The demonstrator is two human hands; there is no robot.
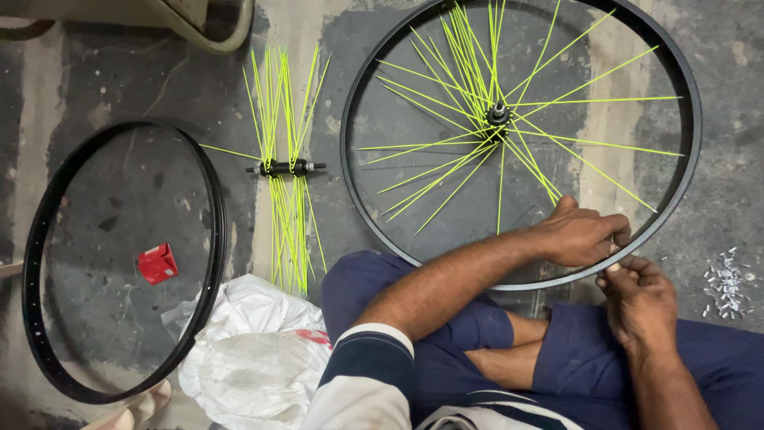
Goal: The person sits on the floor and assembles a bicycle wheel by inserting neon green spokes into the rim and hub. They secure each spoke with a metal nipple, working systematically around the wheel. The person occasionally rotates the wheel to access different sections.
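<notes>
I sit cross-legged on the concrete floor (111, 80) with the big black wheel rim (374, 95) lying flat before my knees, its yellow-green spokes (446, 143) fanning loose from the hub (498, 114). A bare second rim (48, 215) lies well to my left (a spare hub with spokes (285, 167) sits between them). My left hand (581, 236) is closed over the near rim edge at a spoke end; my right hand (637, 299) pinches something tiny just beside it. The small piece could slip from my pinch, I judge, or a loose spoke spring out of its hole. Silver nipples (728, 283) lie heaped nearby.
</notes>
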